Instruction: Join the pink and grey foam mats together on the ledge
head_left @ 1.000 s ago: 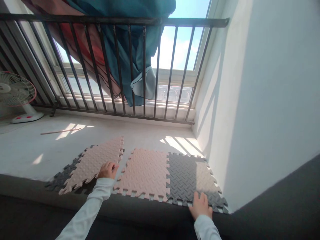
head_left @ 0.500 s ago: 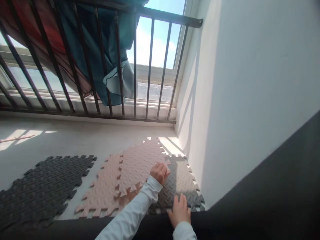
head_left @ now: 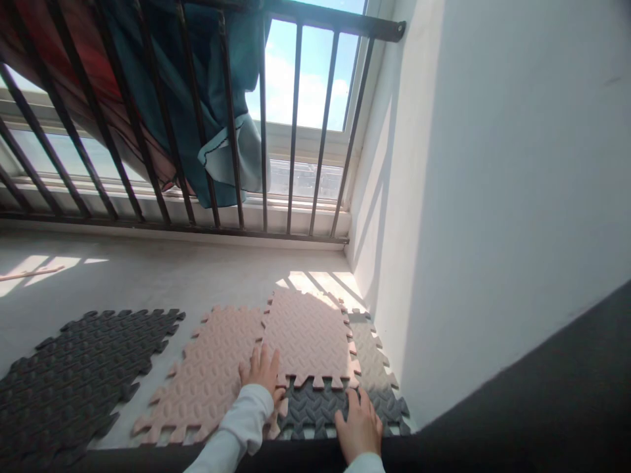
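Note:
Foam puzzle mats lie on a pale floor. My left hand (head_left: 261,372) lies flat, fingers spread, on the seam between a pink mat (head_left: 210,374) and a second pink mat (head_left: 309,336). That second pink mat lies on top of a dark grey mat (head_left: 315,412) in the corner by the wall. My right hand (head_left: 359,427) presses flat on the near edge of that grey mat. Neither hand grips anything.
Another dark grey mat (head_left: 79,368) lies loose at the left. A black metal railing (head_left: 266,131) with teal and red cloth (head_left: 197,98) draped over it stands before the window. A white wall (head_left: 468,197) closes the right side. A dark ledge (head_left: 296,456) runs along the bottom.
My left hand dragged the loose pink mat from the left grey mat to the right, onto the corner grey mat, then settled flat on the pink seam. The view turned right.

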A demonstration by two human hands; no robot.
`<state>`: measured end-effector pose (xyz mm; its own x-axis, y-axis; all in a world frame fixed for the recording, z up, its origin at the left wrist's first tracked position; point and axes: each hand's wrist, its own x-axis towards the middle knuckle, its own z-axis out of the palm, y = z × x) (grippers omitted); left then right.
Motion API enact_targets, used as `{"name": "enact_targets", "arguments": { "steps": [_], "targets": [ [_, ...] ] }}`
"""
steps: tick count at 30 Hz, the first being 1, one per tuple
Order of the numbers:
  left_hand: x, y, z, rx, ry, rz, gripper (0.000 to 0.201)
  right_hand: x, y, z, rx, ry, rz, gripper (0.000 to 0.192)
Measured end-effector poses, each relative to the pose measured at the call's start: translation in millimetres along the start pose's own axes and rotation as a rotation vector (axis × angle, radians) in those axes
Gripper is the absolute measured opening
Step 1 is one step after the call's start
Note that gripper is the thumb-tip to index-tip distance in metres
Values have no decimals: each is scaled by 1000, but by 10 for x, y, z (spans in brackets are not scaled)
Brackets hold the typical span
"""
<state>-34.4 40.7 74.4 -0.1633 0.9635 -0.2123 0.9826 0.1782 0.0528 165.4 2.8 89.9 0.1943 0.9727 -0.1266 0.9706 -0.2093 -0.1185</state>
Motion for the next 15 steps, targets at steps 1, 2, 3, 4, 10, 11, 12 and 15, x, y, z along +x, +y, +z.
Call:
{"name": "enact_targets", "arguments": {
  "steps": [1,2,3,4,10,11,12,15],
  "targets": [
    [24,-119,23,-4,-19,-53,77,28,-2,-11,5,-2,-3,41],
    [52,-215,51,-16,-27,-83,75,56,-1,-17,4,-3,-7,41],
    [82,-289,81,-30,-26,-93,72,83,4,-18,-1,-3,-9,41],
    [110,-342,111,-42,-20,-87,70,106,13,-15,-11,0,-11,41],
    [274,-373,212,-98,42,4,61,145,87,59,-60,22,-29,48],
    [313,-342,211,-104,55,11,60,136,97,72,-58,17,-28,49],
    [361,-303,205,-108,70,14,58,125,105,84,-53,8,-28,50],
    [543,-149,156,-111,113,-5,54,88,132,117,-24,-26,-43,51]
  ]
}}
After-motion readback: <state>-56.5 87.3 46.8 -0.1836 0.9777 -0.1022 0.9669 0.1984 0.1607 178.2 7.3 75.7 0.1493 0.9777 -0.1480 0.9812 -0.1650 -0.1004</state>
